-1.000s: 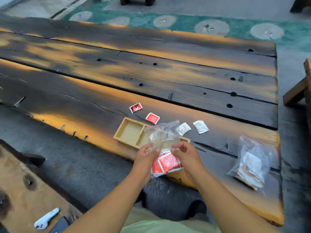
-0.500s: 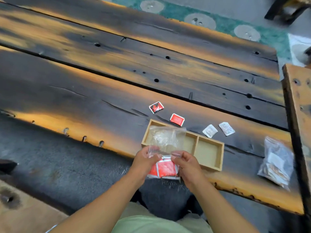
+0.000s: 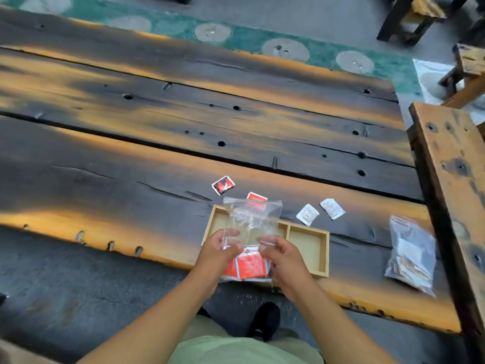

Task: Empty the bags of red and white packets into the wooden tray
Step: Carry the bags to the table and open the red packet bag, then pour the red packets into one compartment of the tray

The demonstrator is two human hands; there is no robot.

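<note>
Clear plastic bag (image 3: 252,224), red packets (image 3: 248,266) bunched low, is pinched by left hand (image 3: 219,249) and right hand (image 3: 282,254) at lower centre; now fully over the wooden tray (image 3: 308,246), ready for tipping.

Your view has swung left, so the wooden tray (image 3: 309,248) now shows both compartments. Your hands hold the clear bag (image 3: 252,222) upright, with the red packets (image 3: 249,266) gathered low.
</note>
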